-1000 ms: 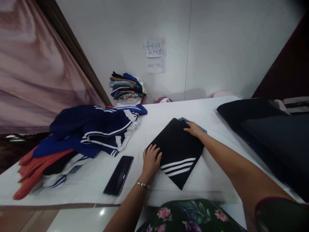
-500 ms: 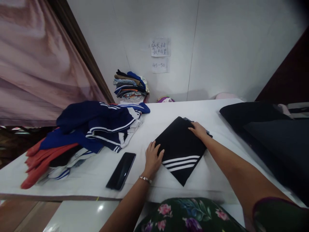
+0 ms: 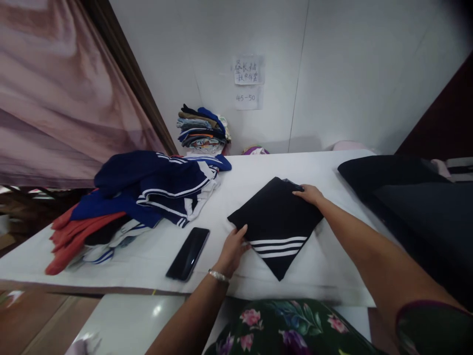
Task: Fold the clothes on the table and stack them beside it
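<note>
A folded black garment [image 3: 273, 212] with three white stripes across its near corner lies turned like a diamond on the white-covered table [image 3: 321, 276]. My left hand [image 3: 235, 246] grips its left edge, thumb on top and fingers tucked beneath. At the upper right edge, my right hand [image 3: 309, 194] pinches the cloth, its fingers partly hidden under the fold. A bit of grey fabric shows at the far corner by the right hand.
A black phone [image 3: 187, 254] lies left of my left hand. Beyond it are heaped loose clothes [image 3: 148, 197], navy, blue and red. Folded clothes [image 3: 203, 129] are stacked by the wall. Dark garments [image 3: 417, 207] cover the right side. Two paper notes [image 3: 249, 81] hang on the wall.
Both hands lay flat on the black garment; now their fingers have slipped under its edges and grip it. The garment has stayed in nearly the same place. The view has shifted slightly.
</note>
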Tool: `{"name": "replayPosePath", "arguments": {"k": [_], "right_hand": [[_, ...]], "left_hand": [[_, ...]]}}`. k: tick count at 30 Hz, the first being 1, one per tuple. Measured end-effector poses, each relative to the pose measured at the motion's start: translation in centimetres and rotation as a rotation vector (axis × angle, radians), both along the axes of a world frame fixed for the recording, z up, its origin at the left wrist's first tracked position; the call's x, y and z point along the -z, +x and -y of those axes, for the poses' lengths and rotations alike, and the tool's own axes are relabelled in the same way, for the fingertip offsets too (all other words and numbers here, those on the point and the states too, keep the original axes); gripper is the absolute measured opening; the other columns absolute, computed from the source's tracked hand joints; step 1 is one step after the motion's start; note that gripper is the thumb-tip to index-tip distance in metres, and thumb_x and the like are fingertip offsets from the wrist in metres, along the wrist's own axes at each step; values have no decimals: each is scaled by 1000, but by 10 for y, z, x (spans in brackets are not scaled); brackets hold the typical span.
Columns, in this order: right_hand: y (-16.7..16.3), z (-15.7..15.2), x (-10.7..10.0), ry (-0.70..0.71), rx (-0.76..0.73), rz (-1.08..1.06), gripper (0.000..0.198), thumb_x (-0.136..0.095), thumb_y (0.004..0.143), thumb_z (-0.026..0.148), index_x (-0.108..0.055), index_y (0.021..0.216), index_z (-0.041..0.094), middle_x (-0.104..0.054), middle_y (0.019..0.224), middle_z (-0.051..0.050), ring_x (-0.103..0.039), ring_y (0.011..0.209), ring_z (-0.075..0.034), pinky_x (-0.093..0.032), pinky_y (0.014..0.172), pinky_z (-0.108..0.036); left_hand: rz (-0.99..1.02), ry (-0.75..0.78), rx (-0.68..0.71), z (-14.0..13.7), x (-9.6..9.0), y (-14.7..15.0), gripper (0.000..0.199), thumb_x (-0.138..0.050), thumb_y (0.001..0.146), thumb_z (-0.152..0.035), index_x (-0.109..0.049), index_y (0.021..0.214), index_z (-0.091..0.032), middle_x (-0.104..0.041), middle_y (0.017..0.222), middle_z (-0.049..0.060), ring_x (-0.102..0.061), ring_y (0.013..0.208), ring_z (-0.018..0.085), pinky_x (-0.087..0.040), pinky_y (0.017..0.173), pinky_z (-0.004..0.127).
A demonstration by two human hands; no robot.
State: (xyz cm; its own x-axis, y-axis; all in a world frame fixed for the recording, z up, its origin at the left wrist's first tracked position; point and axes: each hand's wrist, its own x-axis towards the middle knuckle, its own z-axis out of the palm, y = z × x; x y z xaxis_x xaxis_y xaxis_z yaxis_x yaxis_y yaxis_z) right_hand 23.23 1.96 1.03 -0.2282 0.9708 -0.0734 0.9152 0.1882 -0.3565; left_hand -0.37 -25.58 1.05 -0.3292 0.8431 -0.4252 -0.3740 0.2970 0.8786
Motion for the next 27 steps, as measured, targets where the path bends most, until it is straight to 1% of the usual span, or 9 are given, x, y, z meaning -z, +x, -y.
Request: {"name": "replayPosePath", "arguments": {"k": [3, 7, 9, 12, 17, 20, 23, 25, 27], "right_hand": [[12, -2, -17, 72, 34, -34, 55, -56, 81, 59, -60, 122, 23, -66, 119, -10, -60, 109, -28, -47, 81, -33], [44, 5, -32, 185, 164, -48, 62, -60, 78, 60, -60, 125, 20, -66, 117, -12, -59, 108, -31, -47, 82, -36], [58, 18, -26, 164, 214, -21, 63, -57, 80, 61, -59, 126, 19, -67, 115, -13, -60, 107, -31, -47, 81, -36], [68, 44, -4, 71, 251, 57, 61, -48, 85, 61, -57, 127, 19, -67, 113, -15, -61, 106, -32, -47, 80, -38], [74, 64, 15, 46, 225, 135, 60, -37, 90, 60, -53, 130, 18, -67, 111, -17, -61, 103, -33, -47, 81, -42], [65, 60, 7, 188, 139, 159, 57, -41, 91, 53, -51, 131, 16, -61, 121, -20, -56, 111, -36, -45, 87, -47], [37, 56, -3, 380, -62, 83, 57, -43, 91, 48, -46, 137, 15, -45, 142, -19, -40, 130, -35, -36, 102, -47], [11, 55, -4, 409, -232, 18, 59, -41, 92, 50, -42, 141, 17, -32, 152, -14, -26, 140, -32, -27, 110, -47], [-11, 56, 2, 355, -351, 17, 63, -37, 92, 56, -37, 145, 21, -24, 156, -10, -17, 144, -31, -19, 114, -49]], "left_hand": [[-14, 18, -17, -25, -2, 0, 36, -65, 77, -27, -58, 111, -16, -70, 106, 10, -68, 84, 18, -55, 66, 27], [-75, 73, -11, -62, 2, -9, 28, -60, 77, -18, -60, 104, -14, -72, 97, 8, -68, 82, 18, -54, 68, 28], [-156, 61, -5, -78, 6, -15, 29, -58, 77, -17, -59, 106, -14, -71, 96, 8, -68, 80, 18, -54, 70, 29], [-443, 12, 10, -92, 15, -20, 42, -61, 76, -17, -55, 117, -12, -71, 98, 10, -68, 85, 19, -53, 77, 31], [-945, -72, 105, -83, 17, -22, 61, -63, 78, -27, -43, 133, -14, -67, 111, 14, -64, 103, 25, -48, 91, 38], [-1152, 32, 62, -77, 9, -18, 62, -59, 82, -31, -39, 138, -13, -54, 133, 18, -52, 123, 29, -41, 102, 42], [-1341, 168, 52, -80, 4, -7, 59, -53, 87, -35, -38, 139, -13, -38, 148, 18, -32, 138, 29, -28, 113, 44], [-1442, 181, 118, -84, 6, 2, 59, -50, 89, -40, -39, 140, -14, -31, 153, 17, -23, 143, 29, -21, 115, 47], [-1495, 127, 217, -88, 12, 8, 60, -47, 90, -46, -39, 141, -15, -28, 154, 16, -18, 144, 31, -15, 115, 52]]}}
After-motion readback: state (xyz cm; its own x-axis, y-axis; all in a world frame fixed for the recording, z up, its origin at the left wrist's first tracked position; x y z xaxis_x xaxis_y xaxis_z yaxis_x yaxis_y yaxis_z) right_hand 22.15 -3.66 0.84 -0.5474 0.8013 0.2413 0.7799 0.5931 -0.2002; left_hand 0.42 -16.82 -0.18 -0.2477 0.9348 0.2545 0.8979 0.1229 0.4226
